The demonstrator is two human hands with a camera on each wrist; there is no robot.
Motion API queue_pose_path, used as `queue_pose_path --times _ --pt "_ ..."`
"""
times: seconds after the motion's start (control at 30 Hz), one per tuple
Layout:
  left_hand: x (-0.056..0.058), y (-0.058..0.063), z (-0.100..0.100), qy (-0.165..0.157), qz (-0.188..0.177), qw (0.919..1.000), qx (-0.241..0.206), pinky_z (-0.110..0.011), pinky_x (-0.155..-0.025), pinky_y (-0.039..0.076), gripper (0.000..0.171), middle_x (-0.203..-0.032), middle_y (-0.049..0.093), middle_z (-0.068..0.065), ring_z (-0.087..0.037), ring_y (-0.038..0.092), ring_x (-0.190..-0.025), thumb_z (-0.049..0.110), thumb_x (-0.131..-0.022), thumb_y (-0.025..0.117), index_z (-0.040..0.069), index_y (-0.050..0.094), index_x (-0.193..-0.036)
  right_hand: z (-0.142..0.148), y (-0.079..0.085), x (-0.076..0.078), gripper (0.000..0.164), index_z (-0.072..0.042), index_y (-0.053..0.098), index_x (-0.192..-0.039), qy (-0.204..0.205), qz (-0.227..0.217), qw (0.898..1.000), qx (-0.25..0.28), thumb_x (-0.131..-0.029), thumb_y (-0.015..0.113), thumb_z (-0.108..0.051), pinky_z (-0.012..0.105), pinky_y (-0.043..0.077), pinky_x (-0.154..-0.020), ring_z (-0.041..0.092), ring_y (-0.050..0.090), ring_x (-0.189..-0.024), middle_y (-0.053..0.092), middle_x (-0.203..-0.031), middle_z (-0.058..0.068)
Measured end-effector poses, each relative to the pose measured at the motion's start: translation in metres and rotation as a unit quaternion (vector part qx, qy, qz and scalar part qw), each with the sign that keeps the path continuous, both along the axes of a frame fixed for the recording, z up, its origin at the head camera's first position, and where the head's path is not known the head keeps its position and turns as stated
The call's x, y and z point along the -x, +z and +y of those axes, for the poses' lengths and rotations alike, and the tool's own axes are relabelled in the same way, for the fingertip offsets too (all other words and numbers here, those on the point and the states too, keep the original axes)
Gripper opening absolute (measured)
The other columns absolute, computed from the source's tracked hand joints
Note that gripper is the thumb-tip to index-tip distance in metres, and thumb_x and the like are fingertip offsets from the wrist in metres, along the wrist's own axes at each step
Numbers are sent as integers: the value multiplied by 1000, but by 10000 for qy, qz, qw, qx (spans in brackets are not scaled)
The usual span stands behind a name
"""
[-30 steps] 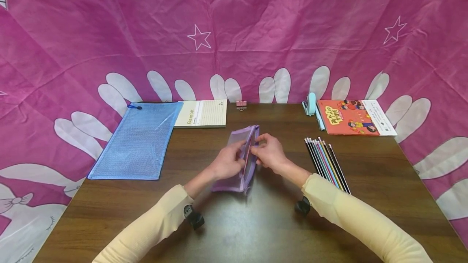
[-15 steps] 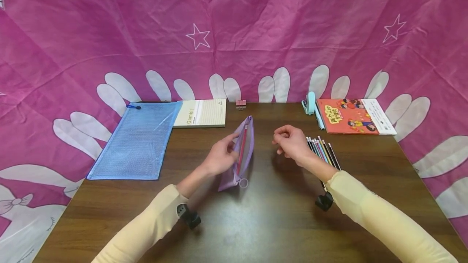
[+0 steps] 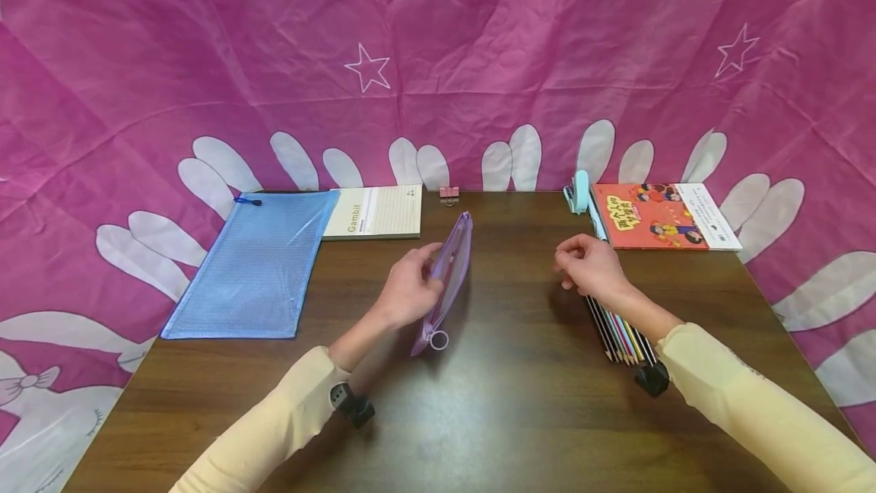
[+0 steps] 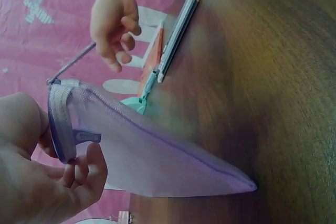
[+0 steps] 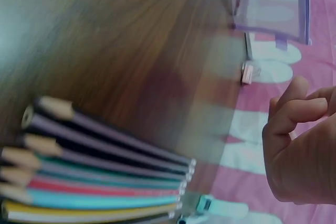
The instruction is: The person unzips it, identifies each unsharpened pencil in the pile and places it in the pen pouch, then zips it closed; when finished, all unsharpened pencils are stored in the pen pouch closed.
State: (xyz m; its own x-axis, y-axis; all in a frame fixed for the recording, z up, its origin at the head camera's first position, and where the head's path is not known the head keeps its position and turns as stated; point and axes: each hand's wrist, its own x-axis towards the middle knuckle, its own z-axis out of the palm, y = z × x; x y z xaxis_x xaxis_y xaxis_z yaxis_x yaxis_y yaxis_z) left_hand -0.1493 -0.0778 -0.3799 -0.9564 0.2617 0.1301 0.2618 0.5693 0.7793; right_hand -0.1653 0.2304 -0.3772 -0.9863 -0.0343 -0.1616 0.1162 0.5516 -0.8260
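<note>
A purple mesh zip pouch [image 3: 455, 268] stands tilted on its edge near the table's middle, a round ring hanging from its zipper end. My left hand [image 3: 408, 286] pinches its upper edge between thumb and fingers, as the left wrist view also shows. Along the pouch's mouth runs a thin red strip, partly hidden by the mesh. To the right, my right hand [image 3: 590, 268] hovers with loosely curled fingers and nothing in them. Below it lies a row of several pencils [image 3: 621, 337], partly covered by that hand and wrist; in the right wrist view their sharpened tips point left.
A blue mesh zip bag [image 3: 253, 268] lies at left, overlapping a cream notepad [image 3: 376, 211]. Along the back are a pink binder clip [image 3: 449, 192], a mint stapler [image 3: 579, 192] and a red picture book [image 3: 653, 217]. A pink curtain [image 3: 438, 59] hangs behind the table.
My right hand has left the pouch and moved right, over the pencils. The pouch has tipped and turned more edge-on, still in my left hand; the red pencil inside shows less.
</note>
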Motion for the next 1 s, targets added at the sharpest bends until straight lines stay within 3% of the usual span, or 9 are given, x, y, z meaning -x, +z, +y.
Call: queue_pose_path --times 0.23,0.4,0.6,1.0 --pt "-3 1 4 -91 -135 9997 173 -34 -71 49 66 -92 57 -8 -21 54 -81 -4 -76 58 -2 52 -141 22 0 1 28 6 55 -115 328 17 9972 -679 -97 55 -15 31 51 -52 18 64 -64 64 -92 21" --pt "-6 -1 10 -334 -201 9991 148 -32 -68 46 66 -91 55 -6 -19 51 -79 -4 -75 57 -1 54 -141 36 -6 4 26 11 58 -109 764 88 9877 -1364 -94 59 -10 30 52 -51 18 65 -57 63 -76 11" --pt "-8 -7 16 -585 -135 9980 210 -32 -70 46 64 -90 55 -6 -19 52 -79 -3 -75 57 -1 54 -140 46 -9 6 27 12 60 -109 1107 103 9769 -1826 -91 60 -8 30 47 -45 17 64 -52 63 -60 3" --pt "-11 -16 18 -699 -253 9971 166 -34 -76 51 64 -93 58 -8 -21 56 -84 -4 -76 58 -2 54 -140 55 -15 2 17 8 63 -101 1206 -74 9757 -1828 -89 61 -4 29 43 -39 18 61 -46 59 -52 2"
